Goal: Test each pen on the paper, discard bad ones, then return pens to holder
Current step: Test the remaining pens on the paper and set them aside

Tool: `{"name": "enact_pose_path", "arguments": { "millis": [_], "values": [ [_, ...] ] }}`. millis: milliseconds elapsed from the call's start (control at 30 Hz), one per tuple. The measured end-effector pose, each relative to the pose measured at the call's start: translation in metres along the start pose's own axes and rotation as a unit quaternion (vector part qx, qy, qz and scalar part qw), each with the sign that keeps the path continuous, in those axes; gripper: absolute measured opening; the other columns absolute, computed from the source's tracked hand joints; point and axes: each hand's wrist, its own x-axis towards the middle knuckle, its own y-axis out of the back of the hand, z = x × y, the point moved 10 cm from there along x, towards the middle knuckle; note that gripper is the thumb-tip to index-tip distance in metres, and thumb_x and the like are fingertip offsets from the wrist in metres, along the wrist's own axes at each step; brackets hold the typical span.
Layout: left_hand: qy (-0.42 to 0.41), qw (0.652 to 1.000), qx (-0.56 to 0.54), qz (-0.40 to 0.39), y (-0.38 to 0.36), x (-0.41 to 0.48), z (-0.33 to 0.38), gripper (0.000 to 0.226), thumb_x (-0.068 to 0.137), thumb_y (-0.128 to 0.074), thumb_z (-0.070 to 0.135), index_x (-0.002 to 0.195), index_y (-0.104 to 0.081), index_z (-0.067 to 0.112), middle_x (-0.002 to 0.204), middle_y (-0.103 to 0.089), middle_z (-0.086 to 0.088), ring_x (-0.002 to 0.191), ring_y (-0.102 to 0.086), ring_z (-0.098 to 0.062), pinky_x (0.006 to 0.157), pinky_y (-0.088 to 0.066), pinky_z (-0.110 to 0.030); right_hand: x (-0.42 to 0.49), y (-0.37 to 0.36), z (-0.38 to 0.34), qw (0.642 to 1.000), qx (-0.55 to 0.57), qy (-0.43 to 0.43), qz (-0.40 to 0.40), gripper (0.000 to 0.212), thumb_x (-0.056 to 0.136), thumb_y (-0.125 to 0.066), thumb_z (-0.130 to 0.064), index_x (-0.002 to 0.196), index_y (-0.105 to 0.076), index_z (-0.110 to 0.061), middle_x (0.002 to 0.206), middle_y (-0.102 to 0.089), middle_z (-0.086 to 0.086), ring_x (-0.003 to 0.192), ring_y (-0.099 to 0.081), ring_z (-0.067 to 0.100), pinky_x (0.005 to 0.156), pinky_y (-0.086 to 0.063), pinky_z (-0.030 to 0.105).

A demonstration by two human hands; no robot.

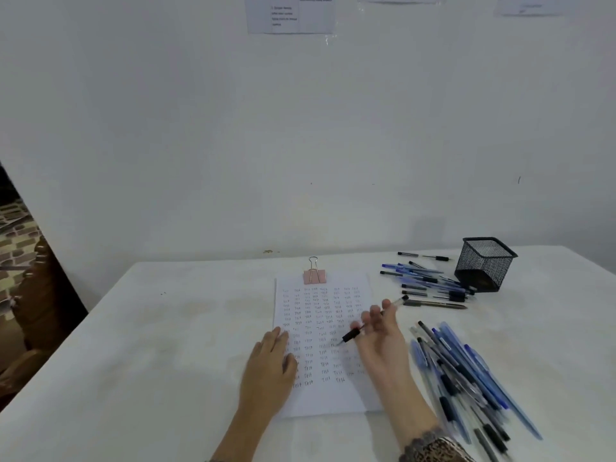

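Head view: take the paper (321, 341) as your landmark, lying mid-bench under a pink binder clip (315, 276) at its far edge and already filled with rows of small test marks. Your left hand (270, 365) lies flat and open on the paper's left edge, holding nothing; it seems placed there to stop the sheet from sliding while you write. Your right hand (380, 331) hovers over the paper's right side, fingers loosely curled around a black-gripped pen (370, 323), its tip pointing down at the sheet near the last written marks, its tail angled away to the right. That slant suits a short test stroke. Right of the paper, near you, lies a loose heap of pens (466, 378) on the bench (166, 345). Beyond the paper's far right corner a second, smaller group of pens (430, 285) rests just beside the black mesh holder (485, 263), which looks empty. Which heap is tested you cannot tell.
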Motion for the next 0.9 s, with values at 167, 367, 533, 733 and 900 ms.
{"name": "enact_pose_path", "arguments": {
  "millis": [167, 367, 533, 733, 900],
  "values": [
    [0.000, 1.000, 0.003, -0.001, -0.003, 0.002, -0.002, 0.047, 0.096, -0.035, 0.027, 0.142, -0.031, 0.018, 0.151, -0.024, 0.005, 0.137, -0.023, -0.010, 0.112, -0.015, -0.021, -0.015, -0.013, -0.118, 0.890, -0.377, 0.257, -0.025, 0.015, 0.089, -0.058, -0.006, 0.088, -0.058, -0.021, 0.088, -0.064, 0.002, 0.086, -0.061, 0.019, 0.082, -0.048, 0.027],
    [-0.001, 1.000, 0.010, -0.014, -0.008, 0.004, -0.004, 0.050, 0.096, -0.031, 0.033, 0.143, -0.029, 0.018, 0.152, -0.022, 0.004, 0.139, -0.019, -0.011, 0.114, -0.011, -0.023, -0.021, 0.054, -0.198, 0.853, -0.417, 0.307, 0.062, 0.029, 0.082, -0.065, 0.001, 0.076, -0.055, -0.026, 0.078, -0.060, -0.001, 0.070, -0.059, 0.012, 0.066, -0.050, 0.016],
    [0.009, 1.000, 0.012, -0.009, -0.008, 0.004, -0.006, 0.076, 0.079, -0.011, 0.053, 0.141, -0.034, 0.016, 0.150, -0.027, 0.003, 0.136, -0.027, -0.014, 0.112, -0.018, -0.026, -0.041, 0.102, -0.203, 0.757, -0.567, 0.277, 0.168, 0.016, 0.076, -0.073, -0.004, 0.073, -0.060, -0.014, 0.074, -0.065, 0.006, 0.068, -0.061, 0.018, 0.058, -0.044, 0.005],
    [0.014, 1.000, 0.016, -0.010, -0.008, 0.003, -0.005, 0.085, 0.071, -0.004, 0.054, 0.140, -0.036, 0.015, 0.149, -0.030, 0.002, 0.134, -0.030, -0.014, 0.111, -0.019, -0.024, -0.030, 0.121, -0.184, 0.587, -0.792, 0.092, 0.141, 0.013, 0.082, -0.062, -0.024, 0.092, -0.060, -0.033, 0.082, -0.064, -0.005, 0.077, -0.059, 0.020, 0.070, -0.047, 0.033],
    [0.015, 1.000, 0.005, -0.008, -0.004, 0.001, -0.002, 0.080, 0.075, -0.009, 0.052, 0.139, -0.039, 0.014, 0.148, -0.032, 0.001, 0.133, -0.032, -0.016, 0.111, -0.021, -0.026, -0.018, 0.120, -0.180, 0.496, -0.861, 0.051, 0.101, 0.014, 0.084, -0.059, -0.037, 0.097, -0.064, -0.032, 0.100, -0.061, -0.003, 0.089, -0.056, 0.018, 0.081, -0.049, 0.035]
  ]
}}
